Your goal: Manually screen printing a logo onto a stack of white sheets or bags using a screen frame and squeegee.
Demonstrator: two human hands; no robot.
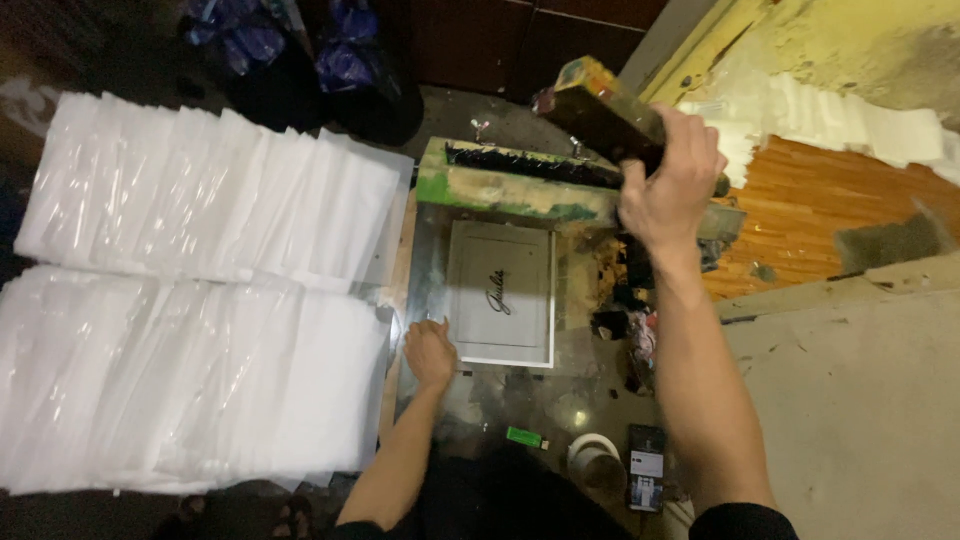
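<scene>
Paint-smeared wood marks the raised screen-printing frame (600, 105), a dark rectangular frame stained green, yellow and red, which the right hand (668, 180) grips with fingers curled shut around its near edge, holding it tilted up off the work. The frame's far end meets a green-stained wooden hinge bar (515, 185) with dark ink along its top and two metal wing clamps. Below the lifted frame, a white rectangular plastic bag (500, 292) with a small dark script mark at its middle lies flat on the glossy dark surface (570, 330). The left hand (430, 352) rests with fingers loosely spread at the bag's lower left corner, touching its edge; it holds nothing that can be made out.

To the left, overlapping rows of white translucent plastic bags (200, 300) are laid out like shingles in two bands, just beside the surface. At the right of the bag, ink-blackened rags (625, 310) lie in a clump. Nearer the person sit a small green lighter (524, 437), a white roll of tape (595, 452) and a dark smartphone (646, 480). Farther right, an orange-brown wooden board (810, 210) shows, with more white sheets (850, 120) stacked along its far edge.
</scene>
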